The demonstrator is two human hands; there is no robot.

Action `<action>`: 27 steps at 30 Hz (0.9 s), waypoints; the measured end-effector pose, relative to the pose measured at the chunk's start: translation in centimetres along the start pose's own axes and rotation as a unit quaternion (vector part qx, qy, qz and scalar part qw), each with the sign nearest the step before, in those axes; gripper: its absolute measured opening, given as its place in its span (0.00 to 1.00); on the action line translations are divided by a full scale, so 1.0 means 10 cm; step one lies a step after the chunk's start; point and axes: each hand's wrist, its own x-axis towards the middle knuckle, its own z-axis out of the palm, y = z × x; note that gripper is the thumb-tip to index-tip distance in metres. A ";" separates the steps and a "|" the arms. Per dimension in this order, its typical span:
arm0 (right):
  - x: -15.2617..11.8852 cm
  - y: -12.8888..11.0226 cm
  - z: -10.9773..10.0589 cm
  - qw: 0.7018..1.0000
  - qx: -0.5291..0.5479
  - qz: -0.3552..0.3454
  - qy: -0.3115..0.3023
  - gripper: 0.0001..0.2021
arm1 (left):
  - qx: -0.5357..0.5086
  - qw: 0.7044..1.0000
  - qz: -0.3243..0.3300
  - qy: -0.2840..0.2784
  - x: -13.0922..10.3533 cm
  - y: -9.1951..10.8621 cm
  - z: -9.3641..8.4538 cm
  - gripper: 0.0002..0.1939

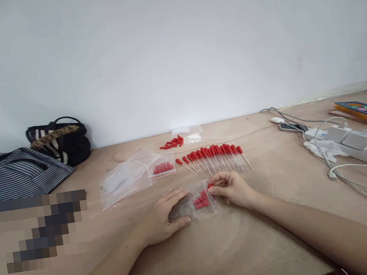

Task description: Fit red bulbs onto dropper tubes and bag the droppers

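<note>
6 o'clock: 2 hands [162, 215], 1 plastic bag [215, 205]; 9 o'clock: 2 cloth bags [21, 171]; 5 o'clock: 12+ droppers [218, 156]; 8 o'clock: baggie pile [124, 182], uncountable.

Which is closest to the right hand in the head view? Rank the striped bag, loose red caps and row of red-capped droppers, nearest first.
1. Row of red-capped droppers: just beyond the right hand.
2. Loose red caps: farther back, to its left.
3. Striped bag: far left.
</note>
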 end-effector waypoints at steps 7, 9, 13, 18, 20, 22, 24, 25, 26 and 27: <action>0.12 0.06 0.07 0.995 -0.044 -0.036 -0.087 0.11 | 0.000 1.000 0.000 0.004 0.00 0.01 -0.01 0.31; 0.16 0.08 0.09 0.993 -0.042 -0.052 -0.093 0.12 | 0.005 1.000 0.004 0.004 0.00 0.01 0.00 0.31; 0.18 0.10 0.15 0.995 -0.075 -0.056 -0.042 0.12 | 0.011 1.000 0.006 0.004 0.00 0.00 0.00 0.31; 0.21 0.06 0.04 0.980 -0.164 -0.103 -0.050 0.11 | 0.005 1.000 0.008 0.010 0.00 0.01 -0.01 0.30; 0.27 0.00 -0.16 0.976 -0.193 -0.104 0.004 0.11 | 0.002 1.000 0.011 0.007 0.00 0.01 -0.02 0.29; 0.35 -0.08 -0.44 0.947 -0.269 -0.111 0.139 0.09 | 0.001 1.000 0.015 0.005 0.00 0.01 -0.02 0.29; 0.42 -0.13 -0.76 0.897 -0.350 -0.069 0.259 0.09 | 0.000 1.000 0.020 0.008 0.00 0.00 -0.02 0.29; 0.45 -0.14 -0.90 0.872 -0.383 -0.025 0.304 0.09 | -0.001 1.000 0.022 0.009 0.00 0.00 -0.01 0.29; 0.47 -0.13 -1.02 0.864 -0.392 -0.006 0.315 0.11 | -0.001 1.000 0.023 0.009 0.00 0.00 -0.01 0.28; 0.49 -0.11 -1.11 0.859 -0.399 0.009 0.320 0.12 | -0.001 1.000 0.024 0.008 0.00 0.00 -0.01 0.28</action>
